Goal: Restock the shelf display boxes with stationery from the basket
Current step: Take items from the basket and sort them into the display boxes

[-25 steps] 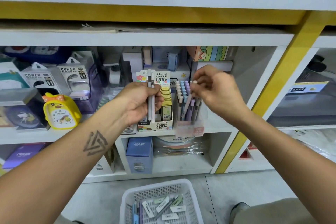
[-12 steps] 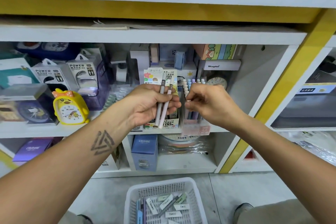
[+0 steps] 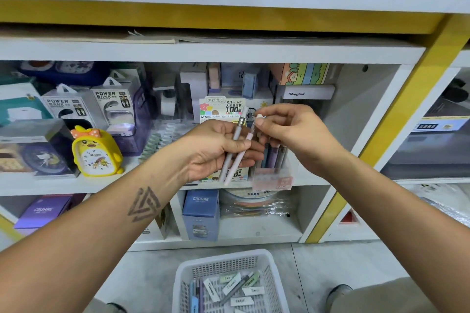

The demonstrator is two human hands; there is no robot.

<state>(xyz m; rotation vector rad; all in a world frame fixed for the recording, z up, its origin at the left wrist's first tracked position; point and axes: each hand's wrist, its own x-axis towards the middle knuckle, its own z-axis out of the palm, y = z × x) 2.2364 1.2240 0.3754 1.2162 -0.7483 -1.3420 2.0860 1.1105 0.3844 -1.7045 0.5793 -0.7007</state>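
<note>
My left hand point(image 3: 213, 150) grips two slim pens upright in front of the shelf: a grey pen point(image 3: 235, 140) and a pink pen point(image 3: 237, 157). My right hand point(image 3: 292, 134) pinches the white top end of the pink pen between thumb and forefinger. Behind the hands stands a clear display box point(image 3: 273, 175) with several pastel pens, partly hidden. Left of it is a pencil-lead display box point(image 3: 223, 109) printed "100". On the floor below sits a white mesh basket point(image 3: 183, 277) holding pens and several white erasers.
A yellow duck alarm clock point(image 3: 95, 152) and power bank boxes point(image 3: 112, 107) fill the shelf's left side. Blue boxes point(image 3: 201, 213) and a wrapped stack sit on the lower shelf. A yellow post point(image 3: 396, 119) bounds the bay on the right. My shoe point(image 3: 338, 292) is beside the basket.
My right hand left the pens in the clear box and moved left to the pens in my left hand, where it now pinches the pink pen's top. The left hand's pens tilted slightly.
</note>
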